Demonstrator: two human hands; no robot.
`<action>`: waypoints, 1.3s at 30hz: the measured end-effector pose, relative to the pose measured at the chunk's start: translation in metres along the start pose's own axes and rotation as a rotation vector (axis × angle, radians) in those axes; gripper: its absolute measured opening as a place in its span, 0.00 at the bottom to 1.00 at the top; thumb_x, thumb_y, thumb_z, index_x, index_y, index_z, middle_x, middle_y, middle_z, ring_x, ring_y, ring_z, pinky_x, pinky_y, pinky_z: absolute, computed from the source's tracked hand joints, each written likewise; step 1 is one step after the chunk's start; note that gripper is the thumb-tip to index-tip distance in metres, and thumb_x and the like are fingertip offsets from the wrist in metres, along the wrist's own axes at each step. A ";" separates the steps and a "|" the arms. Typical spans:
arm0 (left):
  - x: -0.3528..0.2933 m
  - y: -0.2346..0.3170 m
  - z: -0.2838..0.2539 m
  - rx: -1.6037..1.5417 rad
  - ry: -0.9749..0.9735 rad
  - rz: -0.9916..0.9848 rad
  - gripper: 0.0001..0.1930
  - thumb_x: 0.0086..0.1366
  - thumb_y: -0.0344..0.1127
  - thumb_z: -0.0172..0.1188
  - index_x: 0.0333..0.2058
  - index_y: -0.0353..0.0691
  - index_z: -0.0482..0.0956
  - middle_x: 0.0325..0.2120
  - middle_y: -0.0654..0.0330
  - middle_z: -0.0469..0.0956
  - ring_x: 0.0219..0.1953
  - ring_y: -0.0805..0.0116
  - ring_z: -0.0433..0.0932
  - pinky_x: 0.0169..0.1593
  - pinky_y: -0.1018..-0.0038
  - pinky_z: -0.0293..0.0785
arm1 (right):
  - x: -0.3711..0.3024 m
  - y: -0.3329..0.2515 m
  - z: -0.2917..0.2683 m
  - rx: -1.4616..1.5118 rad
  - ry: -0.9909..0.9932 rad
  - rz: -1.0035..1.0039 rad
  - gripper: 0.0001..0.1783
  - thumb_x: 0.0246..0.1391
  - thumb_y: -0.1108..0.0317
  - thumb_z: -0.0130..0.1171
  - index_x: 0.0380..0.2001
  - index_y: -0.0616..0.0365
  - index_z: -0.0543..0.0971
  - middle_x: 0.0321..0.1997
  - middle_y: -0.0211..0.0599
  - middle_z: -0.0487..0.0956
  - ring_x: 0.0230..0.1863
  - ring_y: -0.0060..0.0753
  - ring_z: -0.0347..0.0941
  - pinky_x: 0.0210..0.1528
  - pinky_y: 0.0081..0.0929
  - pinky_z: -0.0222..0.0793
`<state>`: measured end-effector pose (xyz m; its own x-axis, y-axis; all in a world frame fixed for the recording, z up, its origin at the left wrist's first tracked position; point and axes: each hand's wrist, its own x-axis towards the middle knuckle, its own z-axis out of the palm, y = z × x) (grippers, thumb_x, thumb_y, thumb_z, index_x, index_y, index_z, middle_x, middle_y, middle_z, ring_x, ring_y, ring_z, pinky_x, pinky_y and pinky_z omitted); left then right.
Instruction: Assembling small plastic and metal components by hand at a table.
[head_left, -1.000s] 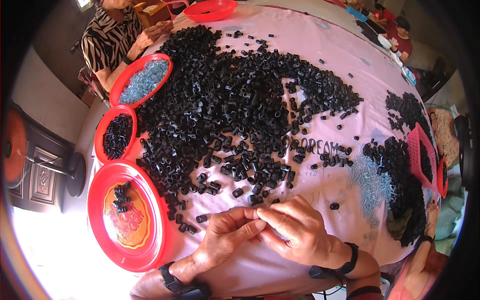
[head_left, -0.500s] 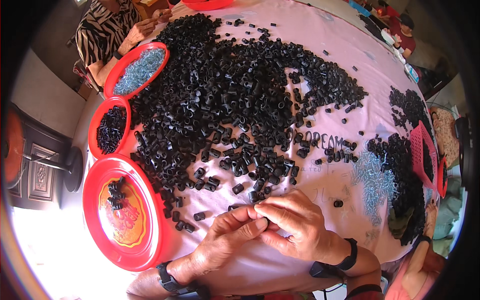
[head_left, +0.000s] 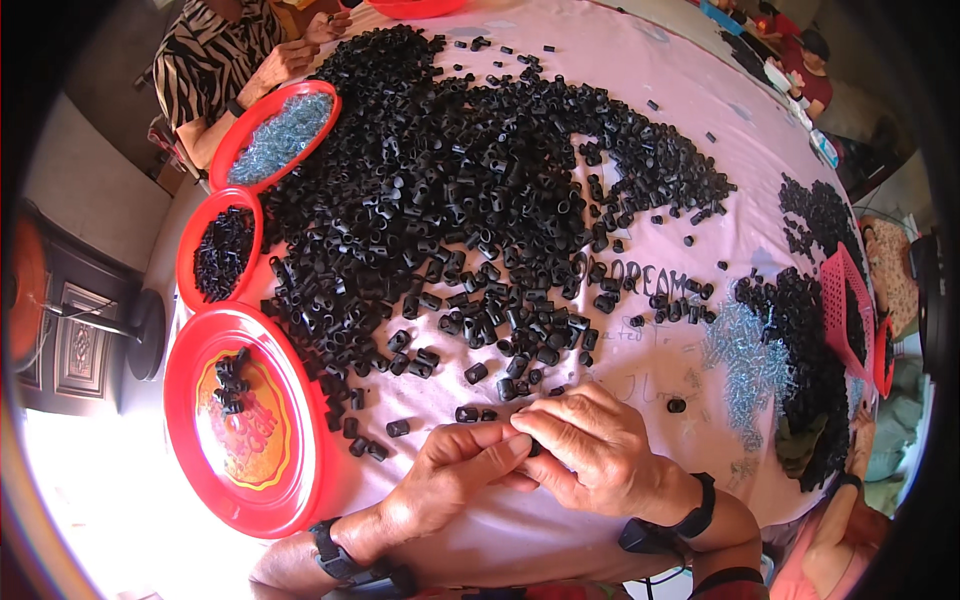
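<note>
My left hand [head_left: 452, 478] and my right hand [head_left: 598, 450] meet at the near edge of the cloth, fingertips pinched together. Between them a bit of a small black plastic piece [head_left: 533, 448] shows; the fingers cover the rest. Just beyond my fingers lie loose black cylindrical plastic pieces [head_left: 466, 413], part of a wide heap [head_left: 450, 190] of the same kind. Left of my hands is a large red plate [head_left: 305, 440] bearing a small cluster of black pieces [head_left: 231, 382].
A red dish [head_left: 188, 240] holds small black parts; another red dish [head_left: 222, 170] holds clear bluish parts. At right are more black parts [head_left: 810, 370], clear parts [head_left: 745, 355] and a pink basket [head_left: 838, 300]. A person in striped sleeves [head_left: 205, 65] sits far left; others work at the far right.
My hands stay pinched together in nearly the same place, with the fingers shifting slightly around the small black piece. The far-left person's hands have moved a little.
</note>
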<state>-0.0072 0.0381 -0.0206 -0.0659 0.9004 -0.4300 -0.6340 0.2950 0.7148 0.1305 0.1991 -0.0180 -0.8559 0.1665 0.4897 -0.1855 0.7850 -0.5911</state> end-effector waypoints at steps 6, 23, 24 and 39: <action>-0.001 -0.002 0.000 0.016 0.040 0.028 0.19 0.81 0.42 0.51 0.53 0.29 0.80 0.46 0.55 0.83 0.47 0.69 0.83 0.56 0.70 0.81 | 0.005 -0.001 -0.004 -0.058 0.024 -0.020 0.29 0.38 0.74 0.78 0.49 0.66 0.82 0.42 0.43 0.83 0.37 0.43 0.80 0.39 0.34 0.78; -0.061 0.008 -0.042 -0.216 0.357 0.452 0.17 0.78 0.48 0.53 0.47 0.38 0.79 0.41 0.56 0.84 0.43 0.63 0.84 0.46 0.67 0.80 | 0.000 0.003 -0.017 0.068 -0.124 0.184 0.17 0.58 0.65 0.69 0.48 0.62 0.82 0.34 0.41 0.84 0.34 0.45 0.81 0.39 0.40 0.78; -0.069 0.012 -0.050 -0.322 0.404 0.504 0.16 0.78 0.48 0.52 0.45 0.40 0.79 0.38 0.58 0.84 0.40 0.64 0.83 0.44 0.68 0.80 | 0.000 0.005 -0.016 0.044 -0.192 0.175 0.16 0.58 0.67 0.68 0.48 0.62 0.82 0.34 0.41 0.84 0.34 0.45 0.81 0.39 0.41 0.78; -0.122 0.028 -0.096 -0.281 0.689 0.536 0.15 0.79 0.45 0.53 0.46 0.39 0.79 0.33 0.64 0.81 0.31 0.74 0.79 0.33 0.79 0.74 | 0.013 0.008 -0.019 -0.096 0.002 0.066 0.12 0.54 0.78 0.66 0.43 0.64 0.85 0.39 0.45 0.85 0.36 0.45 0.80 0.40 0.37 0.78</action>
<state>-0.0909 -0.0941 -0.0014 -0.7928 0.4781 -0.3781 -0.5446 -0.2770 0.7916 0.1269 0.2192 -0.0040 -0.8639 0.2208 0.4526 -0.0816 0.8256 -0.5584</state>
